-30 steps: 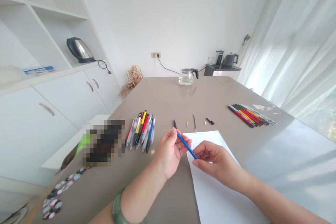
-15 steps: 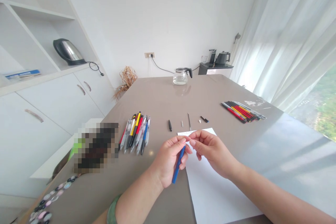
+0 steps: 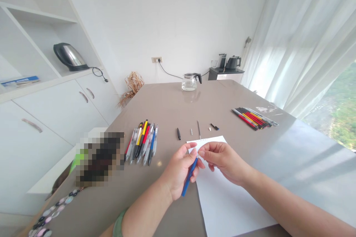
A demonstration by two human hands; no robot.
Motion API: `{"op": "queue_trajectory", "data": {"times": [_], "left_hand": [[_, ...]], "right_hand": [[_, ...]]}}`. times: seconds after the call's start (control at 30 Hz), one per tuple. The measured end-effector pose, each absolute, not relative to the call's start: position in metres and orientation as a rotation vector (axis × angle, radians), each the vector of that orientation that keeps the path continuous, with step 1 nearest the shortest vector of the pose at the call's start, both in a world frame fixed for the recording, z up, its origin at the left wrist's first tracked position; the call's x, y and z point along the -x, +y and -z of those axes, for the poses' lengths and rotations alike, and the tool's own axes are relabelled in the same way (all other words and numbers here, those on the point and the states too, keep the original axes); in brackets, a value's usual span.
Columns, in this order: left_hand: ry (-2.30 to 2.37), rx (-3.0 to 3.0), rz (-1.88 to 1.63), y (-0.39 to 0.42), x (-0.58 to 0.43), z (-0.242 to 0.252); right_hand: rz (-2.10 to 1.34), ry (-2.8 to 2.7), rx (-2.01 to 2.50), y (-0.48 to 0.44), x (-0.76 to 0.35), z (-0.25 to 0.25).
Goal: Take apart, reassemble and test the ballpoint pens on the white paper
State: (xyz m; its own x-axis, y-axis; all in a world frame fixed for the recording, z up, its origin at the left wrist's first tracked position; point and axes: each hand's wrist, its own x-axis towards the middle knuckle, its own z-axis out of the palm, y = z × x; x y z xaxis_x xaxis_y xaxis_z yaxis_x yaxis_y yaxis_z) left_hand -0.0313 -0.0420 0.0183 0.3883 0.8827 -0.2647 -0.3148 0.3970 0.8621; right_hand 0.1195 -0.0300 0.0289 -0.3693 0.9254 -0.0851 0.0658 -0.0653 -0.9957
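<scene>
My left hand (image 3: pixel 178 170) is closed around a blue pen barrel (image 3: pixel 189 178), held at a slant with its lower end toward me. The thumb and fingers of my right hand (image 3: pixel 222 159) pinch at the barrel's upper end, where a tiny pale bit shows; I cannot make out what it is. Both hands are above a white sheet of paper (image 3: pixel 233 203). Beyond the paper lie loose pen parts: a black grip piece (image 3: pixel 178 133), a small spring (image 3: pixel 191 132), a thin refill (image 3: pixel 198 129), a little white piece (image 3: pixel 210 129) and a black clip piece (image 3: pixel 214 127).
A pile of mixed pens (image 3: pixel 144 139) lies to the left, and a row of pens (image 3: pixel 253 118) to the right. At the table's far edge stands a glass pot (image 3: pixel 189 82). A beaded strap (image 3: pixel 55 211) lies at the near left.
My right fingertips have moved slightly down onto the upper end of the blue barrel, and my left index finger has lifted away from them. The view has shifted slightly.
</scene>
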Motion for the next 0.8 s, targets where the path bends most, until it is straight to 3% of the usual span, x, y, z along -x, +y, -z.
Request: {"op": "queue_trajectory", "data": {"times": [0.17,0.33,0.8], "left_hand": [[0.876,-0.79,-0.944,-0.04,0.031,-0.014],[0.885,-0.77,-0.982,-0.039,0.033,-0.013],[0.926,-0.77,-0.925,-0.043,0.035,-0.012]], "right_hand": [[-1.23,-1.633,1.374,0.016,-0.167,-0.041],[-0.86,-1.9,1.976,0.079,-0.219,-0.045],[-0.901,-1.826,1.971,0.11,-0.225,-0.024]]}}
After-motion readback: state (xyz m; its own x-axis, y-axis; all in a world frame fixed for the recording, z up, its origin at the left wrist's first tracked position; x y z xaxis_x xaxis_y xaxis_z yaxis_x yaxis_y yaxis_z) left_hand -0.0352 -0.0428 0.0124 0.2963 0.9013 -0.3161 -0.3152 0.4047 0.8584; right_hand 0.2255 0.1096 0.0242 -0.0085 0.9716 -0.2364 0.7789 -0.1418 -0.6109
